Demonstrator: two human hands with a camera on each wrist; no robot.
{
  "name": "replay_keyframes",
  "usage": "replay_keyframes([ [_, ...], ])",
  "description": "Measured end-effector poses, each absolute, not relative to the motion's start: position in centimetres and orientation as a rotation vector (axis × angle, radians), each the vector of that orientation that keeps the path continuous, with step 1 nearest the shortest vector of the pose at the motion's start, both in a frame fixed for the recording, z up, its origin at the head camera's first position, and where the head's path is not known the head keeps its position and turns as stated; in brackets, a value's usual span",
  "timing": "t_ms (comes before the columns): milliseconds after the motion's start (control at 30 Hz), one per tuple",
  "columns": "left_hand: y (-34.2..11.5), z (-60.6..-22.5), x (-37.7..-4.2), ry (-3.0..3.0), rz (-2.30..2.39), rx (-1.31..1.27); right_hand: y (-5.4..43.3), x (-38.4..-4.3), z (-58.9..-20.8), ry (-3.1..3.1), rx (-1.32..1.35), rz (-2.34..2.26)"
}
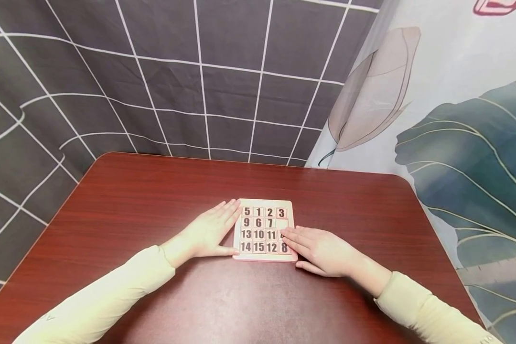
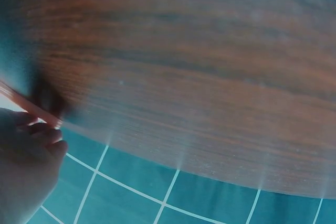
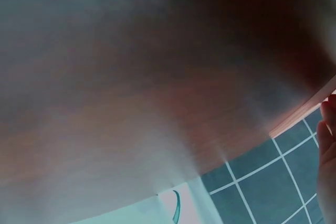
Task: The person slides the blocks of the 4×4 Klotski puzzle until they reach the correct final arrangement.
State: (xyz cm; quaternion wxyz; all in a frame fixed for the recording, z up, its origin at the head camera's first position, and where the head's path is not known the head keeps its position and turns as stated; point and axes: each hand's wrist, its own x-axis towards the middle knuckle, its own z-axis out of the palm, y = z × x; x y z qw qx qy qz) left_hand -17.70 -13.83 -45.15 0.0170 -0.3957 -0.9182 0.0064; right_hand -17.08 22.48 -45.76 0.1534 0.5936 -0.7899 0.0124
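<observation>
A number slide puzzle [image 1: 264, 202] with a pale frame lies flat on the table. Its top row reads 5, 1, 2, 3; the second row has 9, 6, 7 and a gap [image 1: 282, 223] at the right end. My left hand [image 1: 208, 234] rests along the left side, fingers extended at the upper corner and thumb at the lower one. From the right, my right hand [image 1: 324, 251] lays its fingertips over the right column, partly covering the tile below the gap. In both wrist views the hands [image 2: 26, 166] [image 3: 328, 156] show only at the picture's edge, beside the puzzle's side.
The reddish-brown wooden table [image 1: 155, 200] has rounded far corners. Behind it hangs a dark curtain [image 1: 228, 91] with a white grid. A pale curtain with large leaf prints [image 1: 477, 143] hangs along the right side.
</observation>
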Motion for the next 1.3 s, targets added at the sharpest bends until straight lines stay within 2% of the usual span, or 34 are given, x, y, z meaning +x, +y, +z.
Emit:
replay_keyframes([
  [500, -13.7, -45.1, -17.6, -2.873, -0.049, -1.249, 22.1, -19.3, -45.8, -2.318, 1.674, 0.060],
  [1000, -13.9, -45.5, -17.6, -2.890, -0.072, -1.239, 24.0, -15.6, -46.4, -2.126, 1.809, 0.044],
  [1300, -13.9, -45.4, -17.8, -2.885, -0.109, -1.248, 23.8, -16.3, -46.4, -2.172, 1.735, 0.002],
])
